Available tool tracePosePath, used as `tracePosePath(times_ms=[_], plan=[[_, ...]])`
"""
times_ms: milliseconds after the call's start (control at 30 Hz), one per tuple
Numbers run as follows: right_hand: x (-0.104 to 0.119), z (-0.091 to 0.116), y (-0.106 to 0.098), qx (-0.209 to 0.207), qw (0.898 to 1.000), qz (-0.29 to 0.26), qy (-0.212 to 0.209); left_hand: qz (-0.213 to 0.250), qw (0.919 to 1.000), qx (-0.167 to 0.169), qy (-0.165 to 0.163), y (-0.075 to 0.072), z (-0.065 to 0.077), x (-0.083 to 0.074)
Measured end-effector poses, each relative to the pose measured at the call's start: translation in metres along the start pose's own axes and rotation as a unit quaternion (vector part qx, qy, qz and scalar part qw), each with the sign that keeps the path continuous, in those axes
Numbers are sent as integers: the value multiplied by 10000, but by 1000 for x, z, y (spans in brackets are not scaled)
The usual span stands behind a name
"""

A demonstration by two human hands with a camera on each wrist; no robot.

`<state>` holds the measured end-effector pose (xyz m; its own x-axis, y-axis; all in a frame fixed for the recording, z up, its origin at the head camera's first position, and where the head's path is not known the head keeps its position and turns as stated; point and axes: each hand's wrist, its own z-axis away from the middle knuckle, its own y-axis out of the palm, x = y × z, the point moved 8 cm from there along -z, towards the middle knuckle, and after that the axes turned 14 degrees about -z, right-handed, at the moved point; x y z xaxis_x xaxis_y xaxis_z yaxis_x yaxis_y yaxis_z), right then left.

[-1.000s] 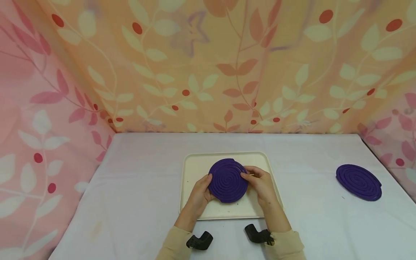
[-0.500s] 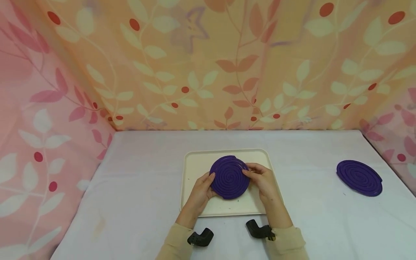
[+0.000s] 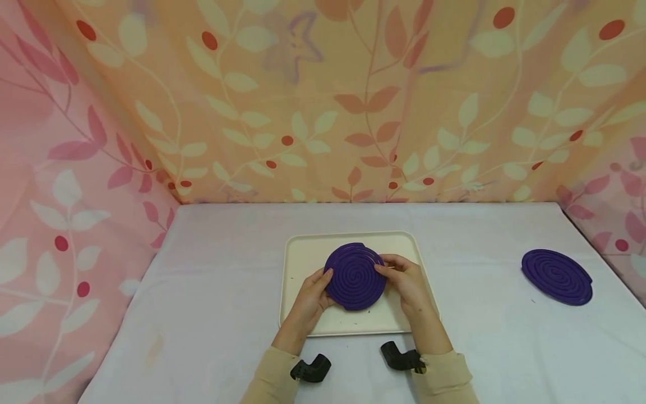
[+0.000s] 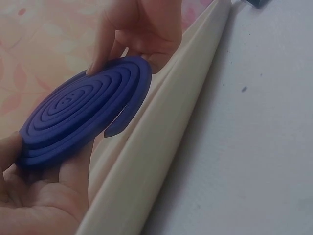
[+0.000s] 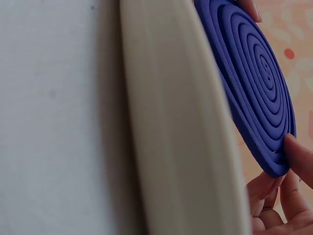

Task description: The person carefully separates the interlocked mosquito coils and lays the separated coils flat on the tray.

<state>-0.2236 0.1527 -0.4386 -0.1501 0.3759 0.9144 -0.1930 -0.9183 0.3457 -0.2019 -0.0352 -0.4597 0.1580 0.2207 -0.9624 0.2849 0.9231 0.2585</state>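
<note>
Over the cream tray (image 3: 303,255), head view: purple spiral-coil disc (image 3: 355,278) held between both hands, its coiled face tilted toward the wearer. Left hand (image 3: 312,297) grips the left edge, thumb on top. Right hand (image 3: 407,280) pinches the right edge, beside a slit between the outer coil and the rest. Second spiral disc (image 3: 557,278) lies flat on the white surface (image 3: 217,280), well to the right of the tray.

Left wrist view: left fingers run under the disc, the palm turned up below it. The loose end (image 4: 117,128) of the outer coil stands slightly off the rim, above the tray wall. Judged from this: light, pliable, rubber- or clay-like; a free coil may bend or peel if it alone is pulled.

Right wrist view: right thumb (image 5: 298,155) presses the face at the rim, fingers behind. Dull finish, so probably not slippery. Best hold, in my estimate: opposite edges, several coils under each thumb, fingers supporting beneath, away from the loose end.
</note>
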Motion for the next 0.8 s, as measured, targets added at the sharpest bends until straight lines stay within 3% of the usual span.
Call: tracePosePath(times_ms=[367, 567, 800], plan=[[-3, 4, 2, 23, 9999, -102, -39, 19, 10000, 53, -58, -1, 4, 2], [-3, 1, 7, 185, 9998, -107, -20, 102, 9999, 85, 95, -5, 6, -4], [7, -3, 5, 555, 9984, -46, 24, 249, 9993, 227, 130, 3, 6, -7]])
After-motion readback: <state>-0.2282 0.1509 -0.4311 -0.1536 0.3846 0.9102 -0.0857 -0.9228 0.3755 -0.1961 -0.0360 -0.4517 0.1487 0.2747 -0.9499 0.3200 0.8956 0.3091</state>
